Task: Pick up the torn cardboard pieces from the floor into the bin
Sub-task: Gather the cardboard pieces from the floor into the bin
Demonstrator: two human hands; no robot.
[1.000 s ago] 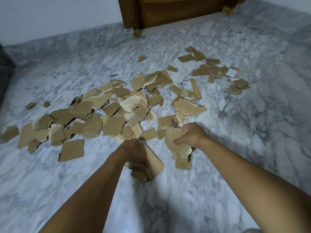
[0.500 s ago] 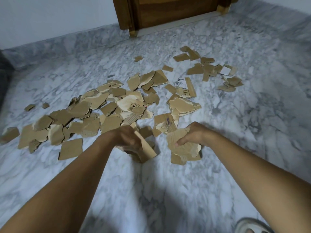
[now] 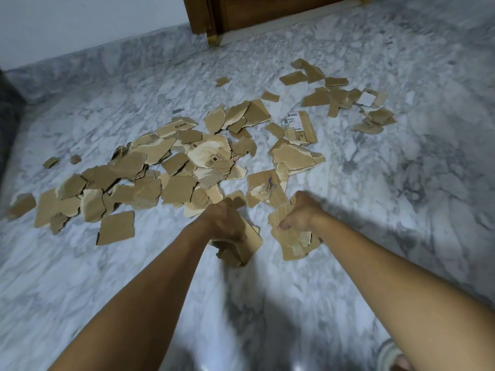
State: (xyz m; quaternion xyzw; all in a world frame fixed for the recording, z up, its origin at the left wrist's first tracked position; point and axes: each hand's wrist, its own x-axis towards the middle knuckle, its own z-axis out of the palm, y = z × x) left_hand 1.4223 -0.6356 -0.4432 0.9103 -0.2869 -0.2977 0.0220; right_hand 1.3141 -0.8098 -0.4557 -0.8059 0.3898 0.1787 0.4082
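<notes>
2 bare forearms reach forward and down, drawing closer toward the wrists. The left hand [image 3: 223, 223], knuckles up, grips a stack of cardboard pieces [image 3: 245, 249]. Just beside it, the right hand [image 3: 304, 214] has its fingers curled round a bunch of cardboard [image 3: 293, 243].

The one word you can read is "PICO", printed in dark letters on a long brown cardboard strip [image 3: 180, 126] at the far edge of the big pile. From where you stand it is upside down. To the right, a brown rectangular cardboard piece [image 3: 305, 128] carries a white shipping label [image 3: 292, 119] with a barcode, but its print is too small to read. In the middle of the pile, a pale torn cardboard piece [image 3: 206, 152] shows small black printed symbols [image 3: 215, 160], which you cannot read as words.
</notes>
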